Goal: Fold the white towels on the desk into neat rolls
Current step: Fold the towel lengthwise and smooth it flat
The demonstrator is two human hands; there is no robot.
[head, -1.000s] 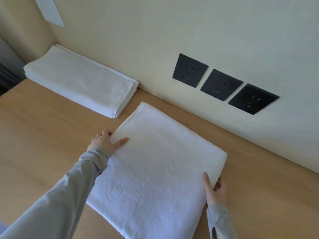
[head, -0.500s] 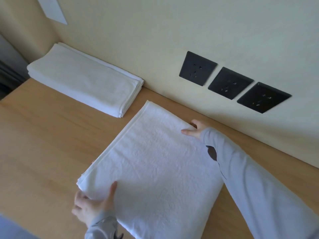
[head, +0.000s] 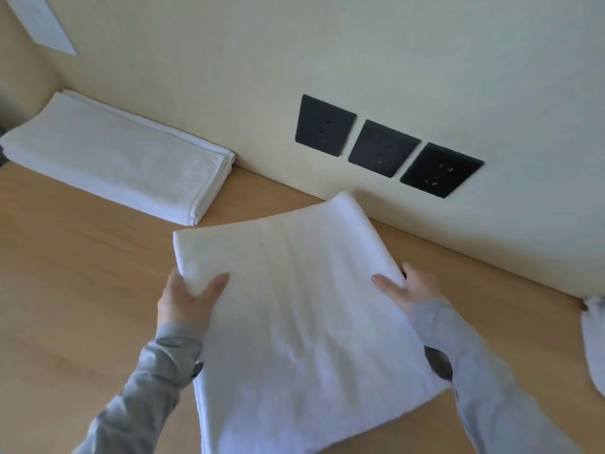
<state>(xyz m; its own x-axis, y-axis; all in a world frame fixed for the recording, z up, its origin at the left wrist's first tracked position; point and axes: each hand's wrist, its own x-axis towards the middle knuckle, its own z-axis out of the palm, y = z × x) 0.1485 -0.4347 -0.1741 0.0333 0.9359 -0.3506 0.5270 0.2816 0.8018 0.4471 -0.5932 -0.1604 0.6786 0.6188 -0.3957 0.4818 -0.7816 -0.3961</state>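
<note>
- Head view: a folded white towel (head: 304, 322) lies in the middle of the wooden desk (head: 72, 290), turned at an angle, with its far corner close to the wall (head: 360, 60).
- The left hand (head: 185, 304) grips the towel's left edge near the far left corner. The thumb lies on top of the cloth and the fingers are tucked underneath, out of sight.
- The right hand (head: 411, 291) holds the opposite edge. One digit lies flat on the towel's top and the others curl round its side.
- The towel's far part is blurred and bows slightly between the two hands; whether it is off the desk cannot be told.
- Both arms wear grey sleeves (head: 154, 381).
- A stack of folded towels (head: 121, 158) sits at the back left of the desk, against the wall and well apart from the held towel.
- Three black sockets (head: 384, 147) are set in a row on the wall, above the towel's far corner.
- A pale sheet of paper (head: 42, 24) is fixed to the wall at the upper left.
- A white object (head: 595, 342) is cut off by the right edge; what it is cannot be told.
</note>
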